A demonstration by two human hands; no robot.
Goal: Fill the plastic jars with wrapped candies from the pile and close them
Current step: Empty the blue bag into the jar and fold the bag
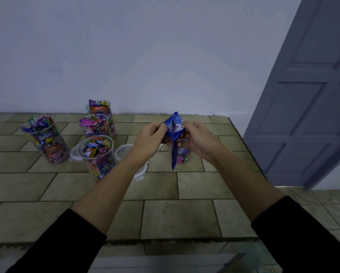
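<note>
Both my hands hold a blue candy bag (174, 131) above a clear plastic jar (183, 154) that has a few wrapped candies at its bottom. My left hand (150, 137) pinches the bag's left edge and my right hand (196, 137) grips its right side; a strip of the bag hangs down in front of the jar. Several open jars heaped with colourful candies stand to the left: one at the far left (47, 140), one in front (97, 156), two behind (94, 127) (102, 113). No loose pile is in view.
White lids (74, 153) (123, 150) lie on the tiled counter (165, 213) among the jars, one partly under my left forearm. A pale wall rises behind. The counter ends at the right, where a grey-blue door (303, 95) stands.
</note>
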